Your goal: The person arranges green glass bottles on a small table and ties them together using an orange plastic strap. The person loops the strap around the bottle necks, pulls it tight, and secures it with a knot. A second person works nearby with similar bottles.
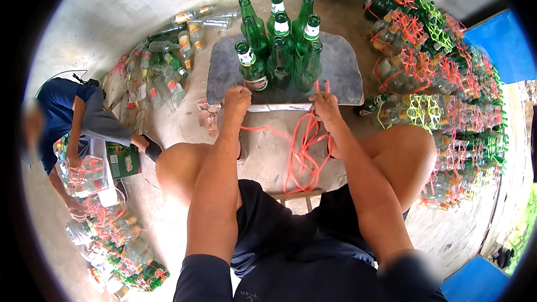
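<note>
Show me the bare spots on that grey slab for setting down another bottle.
The grey slab is bare right of the green bottles, and a narrower strip lies left of them. The near edge is crowded by the left hand, right hand and orange string.

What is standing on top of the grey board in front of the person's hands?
On the grey board stands a cluster of upright green glass bottles, about nine. The bottles hide the board's middle, so anything lying between them cannot be seen.

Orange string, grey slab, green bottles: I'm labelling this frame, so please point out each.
orange string [302,151], head view, on the hanging loops.
grey slab [341,72], head view, bare right part.
green bottles [279,61], head view, front middle bottle's body.
</note>
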Motion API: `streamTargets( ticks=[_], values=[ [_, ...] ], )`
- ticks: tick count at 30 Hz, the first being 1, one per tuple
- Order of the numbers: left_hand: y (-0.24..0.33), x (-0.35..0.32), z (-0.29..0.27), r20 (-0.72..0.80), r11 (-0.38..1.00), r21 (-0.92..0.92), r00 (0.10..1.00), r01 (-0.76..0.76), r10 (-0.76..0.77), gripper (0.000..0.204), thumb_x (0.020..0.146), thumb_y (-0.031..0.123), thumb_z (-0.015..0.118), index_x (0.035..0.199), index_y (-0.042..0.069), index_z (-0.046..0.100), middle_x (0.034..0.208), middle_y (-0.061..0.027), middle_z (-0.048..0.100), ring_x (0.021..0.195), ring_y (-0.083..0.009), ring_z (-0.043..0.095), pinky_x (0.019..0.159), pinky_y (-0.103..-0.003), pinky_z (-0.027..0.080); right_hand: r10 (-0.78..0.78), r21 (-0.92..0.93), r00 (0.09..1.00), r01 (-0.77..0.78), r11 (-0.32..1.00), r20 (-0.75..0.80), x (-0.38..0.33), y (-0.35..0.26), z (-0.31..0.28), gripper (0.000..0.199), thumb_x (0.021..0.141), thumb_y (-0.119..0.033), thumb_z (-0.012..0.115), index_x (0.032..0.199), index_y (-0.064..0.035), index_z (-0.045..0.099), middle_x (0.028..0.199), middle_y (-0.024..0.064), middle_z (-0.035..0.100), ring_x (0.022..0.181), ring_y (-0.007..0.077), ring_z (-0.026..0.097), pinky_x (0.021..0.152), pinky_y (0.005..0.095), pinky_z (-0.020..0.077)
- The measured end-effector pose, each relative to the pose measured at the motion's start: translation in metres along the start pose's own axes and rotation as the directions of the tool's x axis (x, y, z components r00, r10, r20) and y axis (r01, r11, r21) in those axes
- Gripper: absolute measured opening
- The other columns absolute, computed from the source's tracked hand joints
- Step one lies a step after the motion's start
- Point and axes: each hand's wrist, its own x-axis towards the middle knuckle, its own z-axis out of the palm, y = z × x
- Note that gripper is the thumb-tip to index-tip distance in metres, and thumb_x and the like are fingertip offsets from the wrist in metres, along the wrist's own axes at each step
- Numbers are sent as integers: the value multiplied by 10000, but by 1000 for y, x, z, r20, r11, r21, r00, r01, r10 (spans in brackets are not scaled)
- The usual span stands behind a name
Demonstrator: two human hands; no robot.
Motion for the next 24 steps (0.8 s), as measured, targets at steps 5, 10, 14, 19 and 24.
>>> streamTargets(
  ticks=[5, 10, 14, 19, 24],
  values=[
    [24, -47, 7, 147, 941, -274, 976, 198, -162, 210, 1005, 178, 536, 1005, 16, 669, 688, -34, 550, 462, -86, 396, 386, -273, 305, 125, 95, 986, -135, 986, 108, -19, 1, 3, 282, 982, -233, 543, 967, 14, 678, 692, 37, 516, 506, 105, 403, 422, 294, 323],
    [31, -79, 19, 229, 828, -431, 931, 358, -284, 244, 1050, 195, 506, 1013, 7, 657, 707, -32, 552, 477, -84, 394, 416, -270, 320, 144, 195, 976, -175, 965, 165, -23, 12, 2, 343, 969, -295, 537, 927, 11, 685, 714, 75, 579, 501, 140, 472, 409, 313, 384],
    [24, -94, 30, 271, 742, -535, 914, 403, -302, 216, 1030, 172, 515, 992, 5, 646, 725, -35, 555, 481, -82, 386, 428, -268, 332, 137, 201, 977, -170, 965, 165, -26, 16, 5, 334, 982, -283, 535, 926, 11, 683, 718, 66, 579, 513, 135, 481, 427, 335, 423],
    [19, -105, 38, 334, 658, -615, 899, 435, -283, 181, 1013, 138, 514, 982, 4, 631, 724, -25, 549, 483, -73, 379, 436, -262, 325, 238, 281, 953, -284, 917, 187, -33, 9, 7, 289, 984, -259, 547, 931, -11, 686, 737, 44, 592, 534, 129, 497, 473, 346, 475],
    [27, -113, 45, 387, 622, -629, 881, 467, -271, 166, 1007, 126, 513, 992, 3, 624, 730, -10, 545, 495, -73, 378, 451, -261, 326, 256, 286, 950, -299, 911, 177, -28, 9, -2, 250, 981, -238, 576, 946, -15, 684, 763, 31, 599, 559, 136, 522, 501, 345, 500]
  ],
)
